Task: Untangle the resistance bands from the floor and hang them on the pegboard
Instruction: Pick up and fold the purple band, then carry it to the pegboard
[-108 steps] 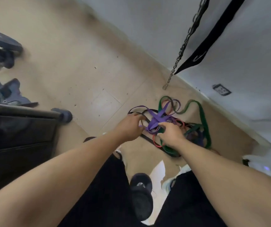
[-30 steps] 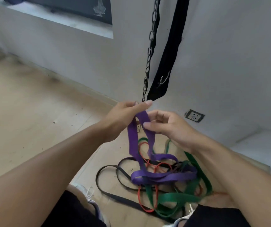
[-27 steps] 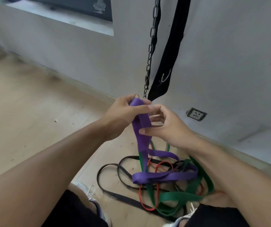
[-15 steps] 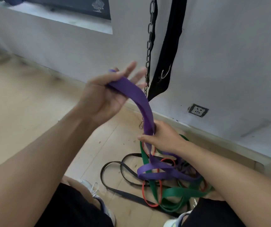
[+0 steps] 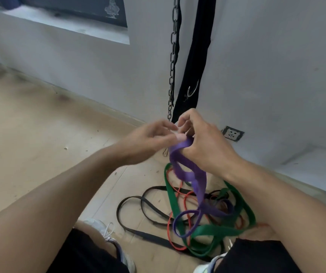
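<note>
Head view: the right hand has its fingers curled round the top of the purple band, holding it up above the pile. The left hand is close beside it, blurred with motion; its fingers look loosely spread toward the band's top, and I cannot tell whether they pinch it. The purple band hangs in loops from the right hand down to the floor, where its lower coil lies threaded among the green band, the red band and the black band. No pegboard is in view. A chain and a black strap hang on the wall just behind the hands.

The risk, as I judge it: pulling straight up would drag the green and red bands along or tighten the knot, since the purple coil passes through them. The raised band could also snag the chain's end clip.

Half a second ago the left hand held the band high and the right hand gripped it lower down; now the hands are together at the top, and the band is gathered into shorter loops.
</note>
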A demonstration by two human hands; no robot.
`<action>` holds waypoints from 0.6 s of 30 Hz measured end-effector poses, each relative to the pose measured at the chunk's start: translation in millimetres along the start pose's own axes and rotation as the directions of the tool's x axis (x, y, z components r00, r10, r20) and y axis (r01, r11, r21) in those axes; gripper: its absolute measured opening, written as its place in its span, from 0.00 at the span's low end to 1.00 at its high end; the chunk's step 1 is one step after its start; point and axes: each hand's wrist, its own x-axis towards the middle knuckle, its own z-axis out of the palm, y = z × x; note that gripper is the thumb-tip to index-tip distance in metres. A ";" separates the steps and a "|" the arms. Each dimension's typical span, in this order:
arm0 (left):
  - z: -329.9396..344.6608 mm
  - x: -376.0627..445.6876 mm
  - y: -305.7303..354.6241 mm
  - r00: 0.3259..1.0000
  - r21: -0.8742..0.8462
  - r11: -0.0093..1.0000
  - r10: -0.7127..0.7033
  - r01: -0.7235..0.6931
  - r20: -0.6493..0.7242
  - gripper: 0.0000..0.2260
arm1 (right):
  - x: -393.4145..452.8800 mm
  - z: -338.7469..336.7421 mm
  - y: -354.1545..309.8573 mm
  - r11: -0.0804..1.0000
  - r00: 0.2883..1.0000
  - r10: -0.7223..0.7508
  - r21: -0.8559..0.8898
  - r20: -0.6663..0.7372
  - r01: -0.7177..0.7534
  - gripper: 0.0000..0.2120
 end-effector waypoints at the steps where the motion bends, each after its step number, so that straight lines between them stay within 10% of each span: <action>1: 5.4 -1.6 -0.2 1.000 0.085 0.996 0.006 -0.007 0.012 0.27 | -0.6 0.1 -0.6 1.000 1.000 -0.026 -0.005 0.006 0.026 0.22; 4: 6.0 -3.9 0.3 0.997 0.410 0.910 0.073 -0.055 -0.030 0.21 | -3.8 1.0 1.0 0.997 0.996 -0.066 -0.030 0.056 0.068 0.23; 8: 3.9 -7.5 8.1 0.987 0.434 0.891 0.160 -0.135 -0.020 0.17 | -5.7 10.3 4.4 0.996 0.993 -0.051 0.080 0.104 0.042 0.24; 12: 1.8 -15.0 13.2 0.976 0.235 0.953 0.208 -0.189 -0.059 0.14 | -4.1 26.0 14.5 0.984 0.976 0.038 0.160 0.213 -0.074 0.08; 18: -24.2 -19.6 15.5 0.931 -0.355 0.875 0.238 -0.330 -0.278 0.09 | 4.2 35.7 23.6 0.962 0.972 0.075 0.239 0.223 -0.129 0.12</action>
